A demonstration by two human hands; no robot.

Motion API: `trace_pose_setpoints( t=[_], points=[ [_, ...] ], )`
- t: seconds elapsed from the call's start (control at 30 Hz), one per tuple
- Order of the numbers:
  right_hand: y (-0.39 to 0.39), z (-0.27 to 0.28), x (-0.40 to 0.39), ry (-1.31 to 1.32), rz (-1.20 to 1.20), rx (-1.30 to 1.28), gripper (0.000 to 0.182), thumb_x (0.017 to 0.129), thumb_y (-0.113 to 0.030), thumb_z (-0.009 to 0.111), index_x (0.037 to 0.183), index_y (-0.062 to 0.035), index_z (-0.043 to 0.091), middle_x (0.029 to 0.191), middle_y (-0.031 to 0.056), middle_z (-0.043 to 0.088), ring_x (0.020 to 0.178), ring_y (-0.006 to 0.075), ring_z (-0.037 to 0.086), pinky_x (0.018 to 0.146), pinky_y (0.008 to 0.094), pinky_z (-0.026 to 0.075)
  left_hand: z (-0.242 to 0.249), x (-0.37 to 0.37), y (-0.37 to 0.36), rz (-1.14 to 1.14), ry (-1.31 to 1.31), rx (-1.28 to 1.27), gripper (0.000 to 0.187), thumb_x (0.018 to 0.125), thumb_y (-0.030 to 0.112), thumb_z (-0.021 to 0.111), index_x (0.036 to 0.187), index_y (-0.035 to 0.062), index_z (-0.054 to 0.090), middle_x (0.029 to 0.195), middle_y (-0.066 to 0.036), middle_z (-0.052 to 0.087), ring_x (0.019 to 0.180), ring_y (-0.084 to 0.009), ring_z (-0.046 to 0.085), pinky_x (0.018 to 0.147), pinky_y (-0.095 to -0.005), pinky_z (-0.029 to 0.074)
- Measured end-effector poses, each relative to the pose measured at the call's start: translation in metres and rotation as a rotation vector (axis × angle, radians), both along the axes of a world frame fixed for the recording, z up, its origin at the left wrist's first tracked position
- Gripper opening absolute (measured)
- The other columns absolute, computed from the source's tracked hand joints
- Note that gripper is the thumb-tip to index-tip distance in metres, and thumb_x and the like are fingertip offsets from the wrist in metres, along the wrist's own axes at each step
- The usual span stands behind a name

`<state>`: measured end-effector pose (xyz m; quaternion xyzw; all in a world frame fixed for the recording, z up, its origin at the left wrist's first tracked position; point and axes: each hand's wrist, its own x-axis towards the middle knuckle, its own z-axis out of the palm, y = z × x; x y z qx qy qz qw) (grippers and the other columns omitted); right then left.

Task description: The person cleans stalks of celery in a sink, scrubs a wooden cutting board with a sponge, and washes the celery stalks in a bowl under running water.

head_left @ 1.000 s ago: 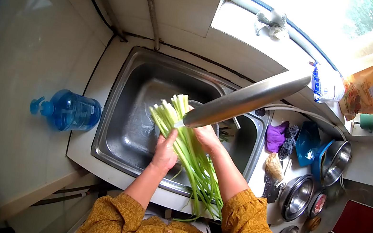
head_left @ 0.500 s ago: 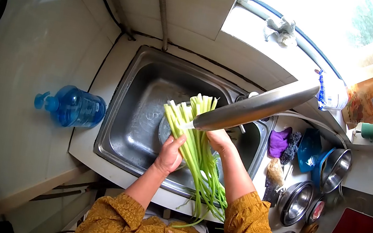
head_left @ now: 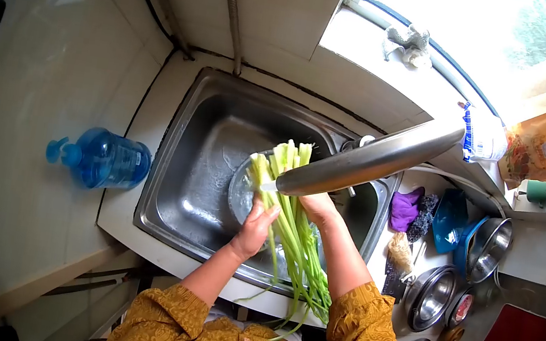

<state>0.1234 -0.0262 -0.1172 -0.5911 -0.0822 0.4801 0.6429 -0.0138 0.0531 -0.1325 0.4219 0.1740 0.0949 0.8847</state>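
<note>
A bunch of green celery (head_left: 296, 244) hangs over the sink (head_left: 201, 153), its pale cut ends pointing away from me and its leafy ends towards my body. My left hand (head_left: 254, 230) is closed around the stalks on their left side. On the right side, my right hand (head_left: 318, 207) grips the bunch, its fingers partly hidden by the faucet (head_left: 373, 159). Water appears at the spout's tip, right over the stalks. Beneath the celery a round bowl (head_left: 238, 195) sits in the sink, partly covered.
A blue pump bottle (head_left: 108, 160) stands left of the sink. To the right are a purple cloth (head_left: 406, 208), a blue basin (head_left: 462, 250) and several metal bowls (head_left: 434, 299). An orange food packet (head_left: 541, 148) rests by the window.
The celery's cut ends have shifted slightly right, and my left hand has moved a little right with them. More of the bowl shows now. Both hands keep their hold.
</note>
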Motion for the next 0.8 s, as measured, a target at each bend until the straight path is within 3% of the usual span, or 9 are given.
trace_pose_setpoints(
  t=[0.17, 0.23, 0.3, 0.43, 0.57, 0.6, 0.63, 0.77, 0.8],
  points=[
    [0.015, 0.020, -0.019, -0.427, 0.033, 0.034, 0.053, 0.072, -0.030, 0.076, 0.113, -0.0025, 0.055, 0.107, 0.0072, 0.060, 0.101, 0.0170, 0.055, 0.089, 0.0328, 0.044, -0.016, 0.010, -0.009, -0.056, 0.066, 0.831, 0.057, 0.089, 0.004, 0.048, 0.138, 0.0017, 0.019, 0.136, -0.020, 0.033, 0.126, -0.0298, 0.036, 0.106, -0.0369, 0.028],
    [0.012, 0.026, -0.019, -0.436, 0.058, -0.094, 0.046, 0.076, -0.026, 0.073, 0.112, -0.0025, 0.056, 0.102, 0.0071, 0.062, 0.097, 0.0163, 0.057, 0.086, 0.0322, 0.046, -0.008, 0.011, -0.013, -0.041, 0.024, 0.764, 0.066, 0.087, 0.002, 0.051, 0.142, 0.0039, 0.015, 0.137, -0.018, 0.032, 0.129, -0.0287, 0.032, 0.108, -0.0374, 0.026],
    [0.007, 0.025, -0.017, -0.277, -0.038, -0.047, 0.037, 0.081, -0.022, 0.070, 0.110, -0.0031, 0.058, 0.098, 0.0068, 0.063, 0.094, 0.0155, 0.058, 0.083, 0.0319, 0.048, 0.006, 0.009, -0.019, 0.013, -0.093, 0.172, 0.070, 0.089, 0.004, 0.050, 0.146, 0.0063, 0.009, 0.148, -0.013, 0.017, 0.137, -0.0232, 0.020, 0.112, -0.0373, 0.019],
    [-0.004, 0.034, -0.014, -0.111, -0.062, 0.114, 0.041, 0.085, -0.022, 0.067, 0.119, -0.0029, 0.053, 0.110, 0.0059, 0.059, 0.102, 0.0142, 0.055, 0.091, 0.0309, 0.043, 0.012, 0.018, -0.008, 0.017, -0.077, -0.284, 0.071, 0.091, 0.014, 0.059, 0.145, 0.0099, 0.013, 0.143, -0.008, 0.029, 0.133, -0.0204, 0.028, 0.111, -0.0357, 0.024],
    [-0.015, 0.025, -0.010, -0.052, -0.017, 0.145, 0.047, 0.086, -0.026, 0.066, 0.123, -0.0027, 0.050, 0.113, 0.0051, 0.058, 0.103, 0.0140, 0.054, 0.091, 0.0302, 0.043, 0.005, 0.022, 0.002, -0.154, 0.023, -0.101, 0.072, 0.084, 0.023, 0.071, 0.140, 0.0068, 0.028, 0.133, -0.006, 0.042, 0.124, -0.0185, 0.040, 0.105, -0.0342, 0.032],
    [-0.018, 0.022, -0.010, -0.081, 0.015, 0.130, 0.055, 0.090, -0.041, 0.058, 0.126, -0.0017, 0.048, 0.117, 0.0097, 0.056, 0.111, 0.0195, 0.051, 0.097, 0.0331, 0.038, 0.004, 0.024, 0.002, -0.135, 0.045, -0.087, 0.076, 0.079, 0.025, 0.076, 0.137, 0.0050, 0.033, 0.131, -0.006, 0.045, 0.121, -0.0186, 0.043, 0.104, -0.0337, 0.034],
    [-0.017, 0.016, -0.011, -0.084, 0.014, 0.129, 0.055, 0.090, -0.041, 0.058, 0.126, -0.0017, 0.048, 0.117, 0.0097, 0.056, 0.111, 0.0195, 0.051, 0.097, 0.0331, 0.038, 0.004, 0.027, 0.000, -0.136, 0.041, -0.087, 0.076, 0.079, 0.025, 0.076, 0.137, 0.0050, 0.033, 0.131, -0.006, 0.045, 0.121, -0.0186, 0.043, 0.104, -0.0337, 0.034],
    [-0.012, -0.001, -0.012, -0.410, -0.008, 0.058, 0.081, 0.091, -0.068, 0.023, 0.136, -0.0023, 0.038, 0.135, 0.0187, 0.040, 0.128, 0.0317, 0.032, 0.108, 0.0401, 0.020, 0.008, 0.035, -0.010, -0.075, -0.027, -0.028, 0.080, 0.074, 0.025, 0.080, 0.136, 0.0049, 0.035, 0.129, -0.005, 0.047, 0.119, -0.0184, 0.045, 0.103, -0.0320, 0.035],
    [-0.012, -0.006, -0.010, -0.521, -0.027, -0.006, 0.080, 0.092, -0.067, 0.021, 0.137, -0.0025, 0.036, 0.136, 0.0187, 0.040, 0.128, 0.0322, 0.033, 0.108, 0.0408, 0.020, 0.007, 0.035, -0.011, -0.074, -0.022, -0.022, 0.076, 0.075, 0.023, 0.079, 0.136, 0.0050, 0.036, 0.128, -0.005, 0.048, 0.118, -0.0184, 0.046, 0.102, -0.0318, 0.036]
  ],
)
